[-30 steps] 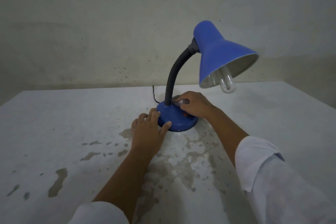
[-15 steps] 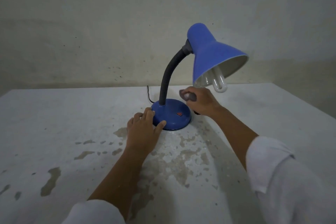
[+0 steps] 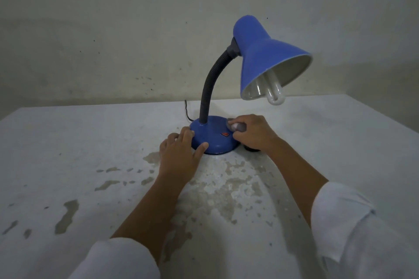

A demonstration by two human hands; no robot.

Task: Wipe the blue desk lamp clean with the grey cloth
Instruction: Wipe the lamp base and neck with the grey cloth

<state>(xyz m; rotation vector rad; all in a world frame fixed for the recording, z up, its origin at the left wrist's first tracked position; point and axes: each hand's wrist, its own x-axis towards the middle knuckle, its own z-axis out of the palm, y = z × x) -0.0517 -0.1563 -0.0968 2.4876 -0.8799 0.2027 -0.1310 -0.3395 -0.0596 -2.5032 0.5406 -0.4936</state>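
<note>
The blue desk lamp (image 3: 260, 56) stands on the table, its black flexible neck (image 3: 210, 88) rising from a round blue base (image 3: 213, 140) with a small red switch (image 3: 225, 135). My left hand (image 3: 179, 154) rests against the base's left front edge, fingers and thumb braced on it. My right hand (image 3: 251, 132) is closed around a bunched grey cloth (image 3: 237, 127), pressing it on the base's right rim. Most of the cloth is hidden in the fist.
The white table (image 3: 68, 154) has worn, peeling patches in front of the lamp. A thin black cord (image 3: 187, 112) runs behind the base towards the wall. The lamp shade with its bulb (image 3: 275, 95) hangs over the table to the right of my right hand.
My right hand lifted the cloth off the base to its upper right, then came back down onto the base's right rim. My left hand stayed on the base's left edge.
</note>
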